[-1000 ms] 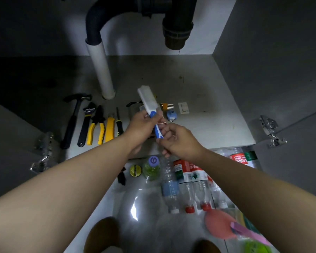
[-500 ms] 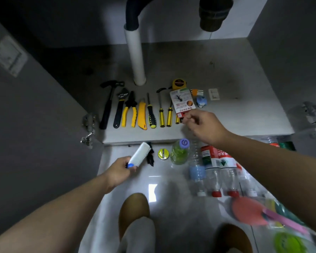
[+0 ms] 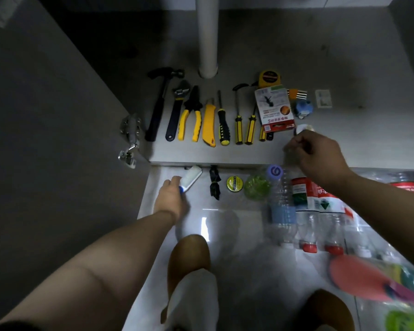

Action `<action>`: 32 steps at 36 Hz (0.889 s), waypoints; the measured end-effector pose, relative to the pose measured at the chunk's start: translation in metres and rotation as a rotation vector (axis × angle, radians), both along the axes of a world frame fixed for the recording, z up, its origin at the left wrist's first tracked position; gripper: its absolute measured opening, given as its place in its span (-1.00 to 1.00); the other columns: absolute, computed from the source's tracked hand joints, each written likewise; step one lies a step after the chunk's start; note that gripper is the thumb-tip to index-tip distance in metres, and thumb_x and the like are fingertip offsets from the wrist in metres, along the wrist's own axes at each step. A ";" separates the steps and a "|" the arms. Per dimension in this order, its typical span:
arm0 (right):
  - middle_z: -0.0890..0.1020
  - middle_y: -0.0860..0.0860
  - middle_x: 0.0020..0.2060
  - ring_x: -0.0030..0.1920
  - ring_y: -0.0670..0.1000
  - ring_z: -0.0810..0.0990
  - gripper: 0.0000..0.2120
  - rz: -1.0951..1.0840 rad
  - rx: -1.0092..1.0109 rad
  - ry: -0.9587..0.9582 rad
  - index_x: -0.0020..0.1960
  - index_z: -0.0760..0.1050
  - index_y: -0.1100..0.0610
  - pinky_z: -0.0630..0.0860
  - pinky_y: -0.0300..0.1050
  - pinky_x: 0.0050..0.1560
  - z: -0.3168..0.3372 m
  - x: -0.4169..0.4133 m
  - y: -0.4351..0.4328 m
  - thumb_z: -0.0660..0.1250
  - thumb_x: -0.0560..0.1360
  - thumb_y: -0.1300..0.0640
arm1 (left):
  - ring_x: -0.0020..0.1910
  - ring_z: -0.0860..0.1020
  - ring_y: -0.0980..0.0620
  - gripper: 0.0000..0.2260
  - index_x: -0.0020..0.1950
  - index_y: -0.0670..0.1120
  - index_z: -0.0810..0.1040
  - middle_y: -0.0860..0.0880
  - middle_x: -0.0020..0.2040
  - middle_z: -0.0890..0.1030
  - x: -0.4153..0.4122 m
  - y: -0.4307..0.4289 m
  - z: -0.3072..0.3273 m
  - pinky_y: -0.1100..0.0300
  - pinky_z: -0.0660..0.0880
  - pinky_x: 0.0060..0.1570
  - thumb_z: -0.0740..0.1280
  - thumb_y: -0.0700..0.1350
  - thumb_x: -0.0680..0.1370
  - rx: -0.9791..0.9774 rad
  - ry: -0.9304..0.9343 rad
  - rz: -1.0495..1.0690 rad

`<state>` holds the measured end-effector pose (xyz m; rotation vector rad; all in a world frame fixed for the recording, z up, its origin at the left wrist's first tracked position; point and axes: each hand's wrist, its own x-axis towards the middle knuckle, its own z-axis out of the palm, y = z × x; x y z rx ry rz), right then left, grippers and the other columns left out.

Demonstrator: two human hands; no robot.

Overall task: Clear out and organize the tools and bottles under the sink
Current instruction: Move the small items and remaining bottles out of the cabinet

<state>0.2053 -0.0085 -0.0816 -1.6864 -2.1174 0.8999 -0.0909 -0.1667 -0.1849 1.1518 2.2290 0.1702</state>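
My left hand grips the blue handle of a white brush, whose head lies low over the floor tiles just in front of the cabinet edge. My right hand hovers over the cabinet floor's front edge with fingers curled, pinching something small and pale; what it is cannot be told. On the cabinet floor lie a hammer, a wrench, yellow pliers, a yellow knife, screwdrivers, a tape measure and a red-and-white card pack.
A white drain pipe stands at the back. Plastic bottles lie in a row on the floor at right, beside a green bottle, a yellow tin and a black bundle. Open door hinge at left. My knees are below.
My left hand carried the brush from above the cabinet floor down to the tiles at the cabinet's front edge. My right hand let go of it and moved right.
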 end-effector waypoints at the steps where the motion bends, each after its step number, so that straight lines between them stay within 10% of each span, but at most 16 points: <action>1: 0.68 0.04 -0.04 -0.03 0.06 0.64 -0.85 -0.001 0.002 -0.003 0.02 0.61 0.12 0.59 0.07 0.12 -0.001 0.001 0.000 0.26 0.60 0.20 | 0.21 0.49 -0.27 -0.60 0.45 -0.12 0.39 -0.23 0.24 0.48 0.001 -0.001 -0.001 0.04 0.38 0.11 0.22 -0.29 0.60 -0.005 0.005 -0.018; 6: 0.66 0.05 -0.05 -0.06 0.08 0.64 -0.87 -0.013 -0.001 -0.022 0.01 0.59 0.09 0.61 0.11 0.08 -0.005 0.003 0.002 0.26 0.59 0.19 | 0.25 0.42 -0.22 -0.53 0.47 -0.07 0.34 -0.17 0.29 0.40 0.009 -0.005 0.009 -0.07 0.42 0.22 0.26 -0.25 0.56 -0.016 0.075 -0.102; 16: 0.51 0.17 0.07 -0.01 0.23 0.58 -0.86 -0.027 0.038 -0.148 0.09 0.54 0.16 0.54 0.04 0.09 0.012 0.016 0.005 0.28 0.55 0.20 | -0.02 0.59 -0.09 -0.91 0.03 0.04 0.50 0.04 0.02 0.53 0.035 0.037 0.099 0.08 0.48 -0.22 0.28 -0.04 0.55 0.280 0.196 -0.631; 24: 0.35 0.11 0.23 -0.12 0.11 0.50 -0.56 -0.129 0.057 -0.086 0.32 0.37 0.01 0.45 -0.08 0.02 0.003 0.026 0.027 0.40 0.48 0.17 | 0.04 0.54 -0.03 -0.86 0.07 0.03 0.58 0.06 0.00 0.51 0.079 0.132 0.136 0.10 0.49 -0.02 0.29 -0.14 0.57 0.458 0.020 -0.607; 32: 0.49 0.07 0.10 -0.14 0.02 0.49 -0.77 -0.100 0.162 -0.109 0.20 0.51 0.04 0.41 -0.19 -0.06 -0.014 0.017 0.040 0.36 0.55 0.17 | -0.06 0.58 0.00 -0.77 0.10 -0.02 0.59 -0.06 0.03 0.58 0.121 0.164 0.115 0.16 0.51 0.02 0.33 -0.30 0.54 0.438 -0.243 -0.499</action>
